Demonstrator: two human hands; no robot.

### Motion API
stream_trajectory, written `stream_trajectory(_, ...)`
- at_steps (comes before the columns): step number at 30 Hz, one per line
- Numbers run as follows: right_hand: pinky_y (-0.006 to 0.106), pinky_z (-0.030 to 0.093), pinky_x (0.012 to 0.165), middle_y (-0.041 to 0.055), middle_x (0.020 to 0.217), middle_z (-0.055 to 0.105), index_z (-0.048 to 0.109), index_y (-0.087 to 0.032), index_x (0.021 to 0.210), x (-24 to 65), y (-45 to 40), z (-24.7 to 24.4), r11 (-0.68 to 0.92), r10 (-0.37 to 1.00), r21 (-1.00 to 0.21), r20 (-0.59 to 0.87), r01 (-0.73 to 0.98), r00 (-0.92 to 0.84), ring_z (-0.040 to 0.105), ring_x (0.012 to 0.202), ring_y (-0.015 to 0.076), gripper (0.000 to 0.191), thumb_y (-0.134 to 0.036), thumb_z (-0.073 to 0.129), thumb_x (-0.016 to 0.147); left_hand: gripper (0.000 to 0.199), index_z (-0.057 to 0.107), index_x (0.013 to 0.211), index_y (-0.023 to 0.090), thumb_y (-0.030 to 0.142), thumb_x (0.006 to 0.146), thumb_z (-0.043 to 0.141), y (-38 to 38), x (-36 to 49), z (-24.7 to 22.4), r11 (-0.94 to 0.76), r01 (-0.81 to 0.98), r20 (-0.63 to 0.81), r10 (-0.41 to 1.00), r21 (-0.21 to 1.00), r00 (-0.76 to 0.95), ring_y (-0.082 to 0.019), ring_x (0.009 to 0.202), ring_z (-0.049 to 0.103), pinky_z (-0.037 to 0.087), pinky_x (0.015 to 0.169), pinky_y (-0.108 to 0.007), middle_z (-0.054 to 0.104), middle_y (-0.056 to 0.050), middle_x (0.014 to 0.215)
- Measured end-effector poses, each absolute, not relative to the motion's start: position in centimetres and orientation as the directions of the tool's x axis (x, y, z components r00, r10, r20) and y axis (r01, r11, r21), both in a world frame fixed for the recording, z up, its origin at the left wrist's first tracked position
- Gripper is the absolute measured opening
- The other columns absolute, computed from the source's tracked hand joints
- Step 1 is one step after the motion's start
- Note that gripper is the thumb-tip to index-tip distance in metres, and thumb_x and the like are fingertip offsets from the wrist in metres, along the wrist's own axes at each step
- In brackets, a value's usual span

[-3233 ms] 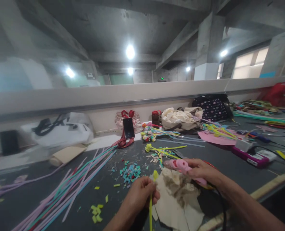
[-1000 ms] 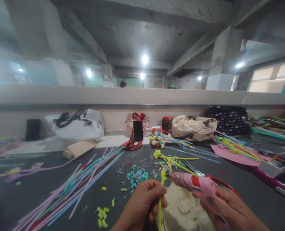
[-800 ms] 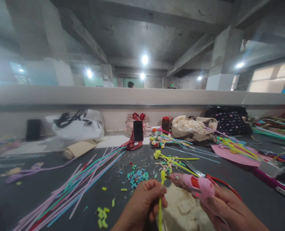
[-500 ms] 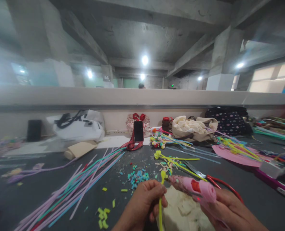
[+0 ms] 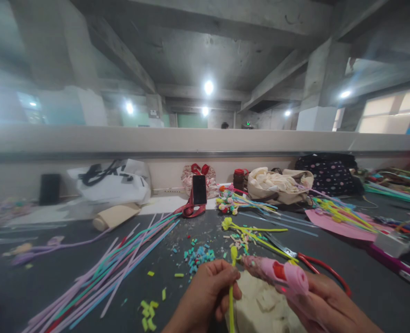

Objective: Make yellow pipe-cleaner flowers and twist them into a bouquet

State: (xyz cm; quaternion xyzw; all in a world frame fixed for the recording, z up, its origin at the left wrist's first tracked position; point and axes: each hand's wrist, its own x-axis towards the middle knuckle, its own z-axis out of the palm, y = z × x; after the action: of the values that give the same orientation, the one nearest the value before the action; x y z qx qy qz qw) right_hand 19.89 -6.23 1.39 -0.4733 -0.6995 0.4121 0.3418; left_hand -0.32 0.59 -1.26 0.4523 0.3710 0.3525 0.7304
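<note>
Between the thumb and fingers of my left hand is an upright yellow stem with a small yellow bud at its top. My right hand is wrapped round a pink hot glue gun with a small red light glowing on it. Its nozzle points left, close beside the bud; a small yellowish bit shows at the tip, and I cannot tell whether it touches the stem. Under both hands lies a crumpled cream-coloured mass, partly hidden by the glue gun.
Red-handled scissors lie right of the glue gun, near finished yellow stems. Blue cut bits and yellow bits are scattered in front and left. Long coloured stems spread leftward. A phone leans at the back among bags.
The glue gun's nozzle has drawn slightly down and away from the bud. My left hand stays almost still with the stem. A dark head far behind the partition has shifted right.
</note>
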Motion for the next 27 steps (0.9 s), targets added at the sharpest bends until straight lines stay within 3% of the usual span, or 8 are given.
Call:
stream_trajectory(10, 0.020, 0.022, 0.041, -0.0039, 0.053, 0.035, 0.058, -0.019, 0.092, 19.6, -6.5, 2.6, 0.213, 0.928, -0.892, 0.057, 0.399, -0.369, 0.029, 0.045, 0.0089, 0.041, -0.051, 0.034, 0.084, 0.029, 0.051, 0.055, 0.014, 0.039, 0.059, 0.064, 0.6, -0.3, -1.3, 0.319, -0.176, -0.205, 0.858, 0.931, 0.471, -0.001, 0.022, 0.031, 0.016, 0.025, -0.015, 0.055, 0.003, 0.040)
stream_trajectory(16, 0.020, 0.018, 0.041, -0.0057, 0.051, 0.032, 0.046, -0.018, 0.061, 19.8, -6.6, 1.7, 0.147, 0.963, -0.939, 0.063, 0.312, -0.262, 0.026, 0.045, 0.0070, 0.041, -0.054, 0.039, 0.081, 0.023, 0.052, 0.056, 0.014, 0.033, 0.063, 0.062, 0.4, -0.2, -1.2, 0.333, -0.184, -0.214, 0.855, 0.925, 0.473, -0.001, 0.021, 0.030, 0.017, 0.024, -0.015, 0.056, 0.003, 0.041)
stream_trajectory(27, 0.021, 0.017, 0.040, -0.0065, 0.048, 0.030, 0.042, -0.019, 0.059, 19.6, -6.6, 1.4, 0.152, 0.971, -0.941, 0.085, 0.301, -0.225, 0.024, 0.043, 0.0071, 0.043, -0.055, 0.038, 0.080, 0.019, 0.054, 0.057, 0.013, 0.028, 0.067, 0.059, 0.4, -0.3, -1.2, 0.333, -0.185, -0.215, 0.857, 0.925, 0.469, -0.001, 0.022, 0.031, 0.018, 0.025, -0.013, 0.057, 0.003, 0.042)
